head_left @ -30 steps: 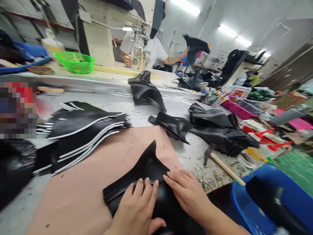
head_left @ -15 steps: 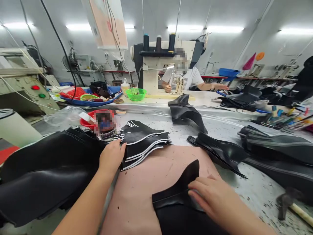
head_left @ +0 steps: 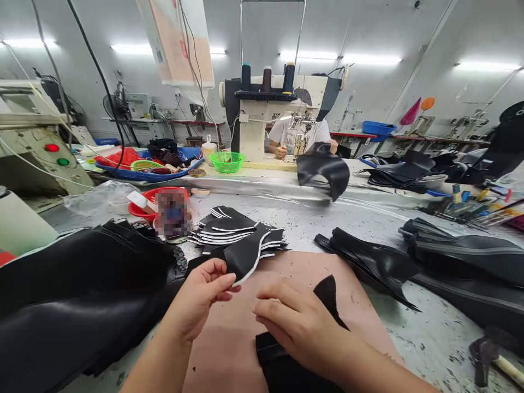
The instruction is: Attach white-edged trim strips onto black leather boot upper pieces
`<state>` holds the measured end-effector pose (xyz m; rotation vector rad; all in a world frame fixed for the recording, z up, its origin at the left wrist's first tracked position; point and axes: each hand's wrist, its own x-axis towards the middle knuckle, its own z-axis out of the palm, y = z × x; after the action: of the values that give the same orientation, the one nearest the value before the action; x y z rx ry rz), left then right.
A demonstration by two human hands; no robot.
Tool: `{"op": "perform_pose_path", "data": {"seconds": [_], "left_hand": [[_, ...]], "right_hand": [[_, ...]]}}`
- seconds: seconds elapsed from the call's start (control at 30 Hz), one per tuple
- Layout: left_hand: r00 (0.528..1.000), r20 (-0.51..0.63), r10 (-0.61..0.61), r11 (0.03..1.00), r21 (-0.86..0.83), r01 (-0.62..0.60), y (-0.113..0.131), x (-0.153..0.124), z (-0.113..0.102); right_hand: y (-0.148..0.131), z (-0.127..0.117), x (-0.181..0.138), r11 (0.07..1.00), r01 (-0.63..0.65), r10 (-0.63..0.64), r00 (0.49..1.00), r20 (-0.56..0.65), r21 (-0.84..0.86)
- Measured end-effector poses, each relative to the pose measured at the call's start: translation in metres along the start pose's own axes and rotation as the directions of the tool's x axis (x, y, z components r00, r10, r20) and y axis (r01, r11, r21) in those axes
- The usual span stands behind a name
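Within left hand (head_left: 198, 297), white-edged piece (head_left: 246, 254).

Bright white tube lights (head_left: 370, 59) leave a sheen on the table (head_left: 301, 218) and black sheets (head_left: 82, 305); the held strip (head_left: 245, 254) is sharp, the dark piece (head_left: 321, 166) by the sewing machine (head_left: 251, 136) motion-blurred, edges stretched.

bright tube lights (head_left: 372, 59) along grey wall (head_left: 376, 90)

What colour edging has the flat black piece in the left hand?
The piece has narrow white edging, best seen in the head view.
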<state>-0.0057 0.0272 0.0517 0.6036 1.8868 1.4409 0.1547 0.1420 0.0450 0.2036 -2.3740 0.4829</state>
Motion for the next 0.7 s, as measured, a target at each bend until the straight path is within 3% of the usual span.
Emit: {"op": "perform_pose_path", "data": {"seconds": [0.13,0.4,0.57,0.7], "left_hand": [[0.998,0.060,-0.020,0.991,-0.128,0.028,-0.003,-0.020,0.011],[0.997,0.080,0.011,0.983,-0.181,0.003,-0.006,-0.032,0.025],[0.998,0.065,0.018,0.985,-0.171,-0.006,-0.001,-0.044,0.032],[0.995,0.100,0.021,0.983,-0.183,-0.003,0.002,-0.050,0.033]], "right_hand": [[0.000,0.010,0.005,0.999,0.034,-0.034,0.998,-0.051,-0.001],[-0.008,0.005,-0.006,0.994,0.104,-0.105,0.994,-0.022,-0.037],[-0.020,0.006,-0.008,0.988,0.016,-0.028,0.996,-0.079,-0.151],[-0.024,0.003,-0.007,0.995,-0.094,0.092,0.992,-0.081,-0.021]]}}
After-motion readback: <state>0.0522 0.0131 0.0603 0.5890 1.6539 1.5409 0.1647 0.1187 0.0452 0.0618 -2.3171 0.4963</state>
